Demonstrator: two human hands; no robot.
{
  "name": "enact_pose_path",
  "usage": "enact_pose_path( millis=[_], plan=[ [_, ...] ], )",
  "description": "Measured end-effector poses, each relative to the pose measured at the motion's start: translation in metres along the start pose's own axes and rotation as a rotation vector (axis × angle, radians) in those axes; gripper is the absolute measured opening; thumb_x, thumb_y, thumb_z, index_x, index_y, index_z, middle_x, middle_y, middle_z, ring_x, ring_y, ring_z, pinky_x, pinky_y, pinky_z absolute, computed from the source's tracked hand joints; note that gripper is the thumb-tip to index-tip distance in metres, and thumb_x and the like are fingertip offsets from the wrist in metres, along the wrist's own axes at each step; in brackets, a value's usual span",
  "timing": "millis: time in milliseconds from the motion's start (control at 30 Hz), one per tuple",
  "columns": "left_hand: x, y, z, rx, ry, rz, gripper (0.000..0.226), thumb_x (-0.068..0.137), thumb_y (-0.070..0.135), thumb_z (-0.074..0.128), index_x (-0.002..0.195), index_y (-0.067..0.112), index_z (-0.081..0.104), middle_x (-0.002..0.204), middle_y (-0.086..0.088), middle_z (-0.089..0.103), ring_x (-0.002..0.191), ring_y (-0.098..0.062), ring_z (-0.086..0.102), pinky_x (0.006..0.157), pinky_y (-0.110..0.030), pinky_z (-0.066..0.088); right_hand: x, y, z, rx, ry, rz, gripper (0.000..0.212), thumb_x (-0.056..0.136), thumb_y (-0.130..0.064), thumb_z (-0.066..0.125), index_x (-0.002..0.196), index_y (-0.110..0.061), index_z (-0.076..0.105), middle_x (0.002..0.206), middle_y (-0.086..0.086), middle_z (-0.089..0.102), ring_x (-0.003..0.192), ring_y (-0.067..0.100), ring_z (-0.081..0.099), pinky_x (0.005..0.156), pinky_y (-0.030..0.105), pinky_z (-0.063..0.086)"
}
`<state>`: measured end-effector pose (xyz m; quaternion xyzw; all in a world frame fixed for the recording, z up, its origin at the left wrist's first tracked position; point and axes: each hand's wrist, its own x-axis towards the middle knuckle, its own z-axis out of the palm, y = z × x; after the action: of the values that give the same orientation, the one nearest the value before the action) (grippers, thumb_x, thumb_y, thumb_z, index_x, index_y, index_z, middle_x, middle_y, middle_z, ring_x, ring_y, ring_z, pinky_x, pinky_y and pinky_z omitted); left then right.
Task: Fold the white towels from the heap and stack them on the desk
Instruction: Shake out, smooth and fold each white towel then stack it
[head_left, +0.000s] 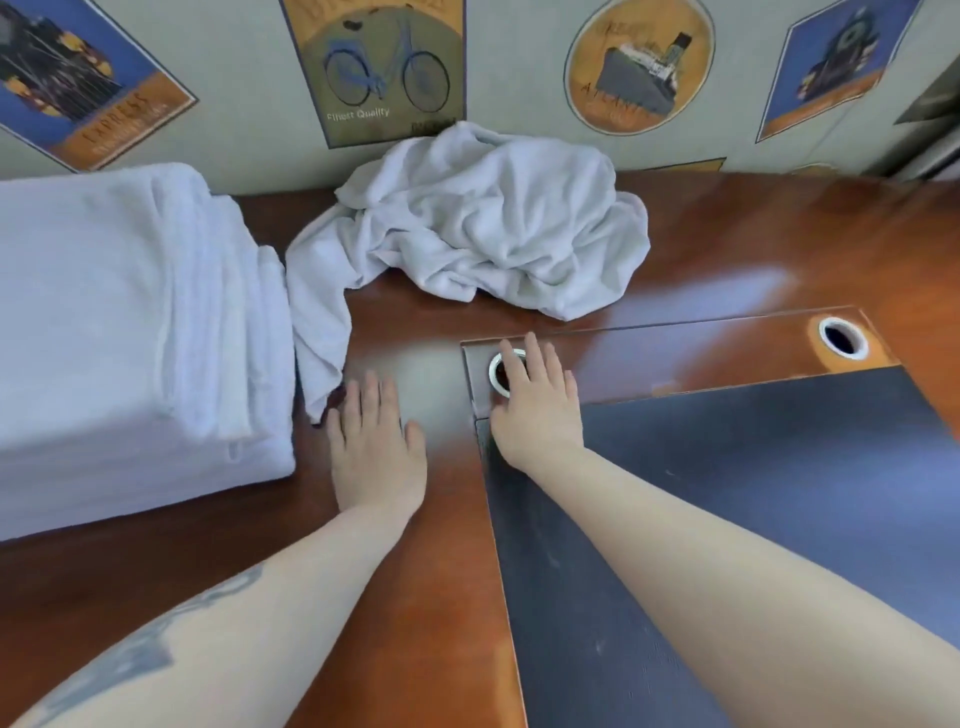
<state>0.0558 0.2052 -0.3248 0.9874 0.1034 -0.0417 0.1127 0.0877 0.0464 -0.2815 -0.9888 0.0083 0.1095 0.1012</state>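
Both hands flat, fingers straight and lightly spread, holding nothing. We see the left hand (375, 447) palm-down on the bare wood of the desk (727, 234), its fingertips just beside the hanging corner of the towel heap (483, 228), maybe brushing it; contact we cannot tell. The right hand (537, 400) lies over a white-ringed cable hole (500, 371) at the near-left corner of an inset panel, fingers pointing away from the body. Both forearms reach forward from the bottom edge, roughly parallel, the left one with a dark tattoo.

Key relation: the heap sits ahead of both hands, against the wall, crumpled, spreading mostly left to right, with one tail (319, 332) trailing down toward the left hand. Left hand is the nearer one to that tail; the right hand is well apart from the main bulk, which lies straight beyond it.

The folded stack (130, 322) of white towels stands on the desk just left of the left hand, touching the tail. A second cable hole (842, 338) sits far right, a dark mat (779, 493) under the right forearm. Posters on the wall behind.

We judge the next towel not yet picked up.
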Motion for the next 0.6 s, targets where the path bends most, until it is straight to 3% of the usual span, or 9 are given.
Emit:
enact_pose_path(
  millis=[133, 233, 300, 400, 500, 600],
  plan=[
    [-0.002, 0.004, 0.013, 0.054, 0.07, -0.02, 0.06, 0.099, 0.035, 0.032, 0.155, 0.018, 0.02, 0.162, -0.002, 0.017, 0.149, -0.023, 0.015, 0.12, -0.044, 0.012, 0.067, -0.004, -0.015, -0.023, 0.197, -0.058, 0.082, 0.089, -0.016, 0.048, 0.156, -0.024, 0.0, 0.164, 0.003, -0.008, 0.151, 0.024, -0.009, 0.122, 0.043, 0.001],
    [-0.002, 0.002, 0.016, 0.084, 0.065, -0.022, 0.06, 0.099, 0.037, 0.029, 0.155, 0.019, 0.019, 0.162, -0.002, 0.017, 0.149, -0.022, 0.014, 0.12, -0.044, 0.013, 0.107, -0.008, -0.021, -0.042, 0.241, -0.09, 0.08, 0.092, -0.018, 0.048, 0.156, -0.018, 0.001, 0.164, 0.008, 0.0, 0.151, 0.025, -0.005, 0.122, 0.042, -0.002],
    [-0.002, 0.0, 0.018, 0.091, 0.047, -0.034, 0.06, 0.099, 0.038, 0.026, 0.156, 0.02, 0.016, 0.162, -0.001, 0.015, 0.15, -0.022, 0.012, 0.121, -0.044, 0.012, 0.125, -0.003, -0.019, -0.099, 0.186, -0.057, 0.079, 0.095, -0.029, 0.052, 0.155, -0.011, 0.003, 0.161, 0.009, 0.016, 0.15, 0.026, 0.005, 0.121, 0.042, -0.002],
    [-0.002, -0.001, 0.02, 0.102, 0.049, -0.035, 0.06, 0.099, 0.038, 0.02, 0.156, 0.021, 0.015, 0.163, 0.0, 0.014, 0.15, -0.02, 0.011, 0.121, -0.043, 0.011, 0.139, 0.008, -0.016, -0.15, 0.187, -0.078, 0.059, 0.095, -0.031, 0.055, 0.144, -0.009, 0.03, 0.136, 0.008, 0.05, 0.133, 0.027, 0.038, 0.119, 0.039, 0.011],
    [-0.002, 0.002, 0.017, 0.096, 0.04, -0.039, 0.065, 0.094, 0.041, 0.013, 0.156, 0.021, 0.016, 0.163, 0.001, 0.014, 0.15, -0.02, 0.011, 0.12, -0.042, 0.009, 0.132, 0.011, -0.009, -0.152, 0.21, -0.155, 0.038, 0.093, -0.015, 0.054, 0.129, -0.011, 0.041, 0.113, 0.004, 0.061, 0.11, 0.027, 0.052, 0.1, 0.034, 0.028],
    [0.0, 0.001, 0.017, 0.087, 0.056, -0.035, 0.066, 0.093, 0.042, 0.012, 0.155, 0.021, 0.017, 0.162, 0.001, 0.015, 0.15, -0.019, 0.011, 0.12, -0.041, 0.009, 0.091, 0.005, 0.014, -0.147, 0.222, -0.192, 0.036, 0.089, -0.017, 0.057, 0.123, -0.013, 0.045, 0.09, 0.001, 0.065, 0.09, 0.027, 0.057, 0.081, 0.035, 0.03]
  ],
)
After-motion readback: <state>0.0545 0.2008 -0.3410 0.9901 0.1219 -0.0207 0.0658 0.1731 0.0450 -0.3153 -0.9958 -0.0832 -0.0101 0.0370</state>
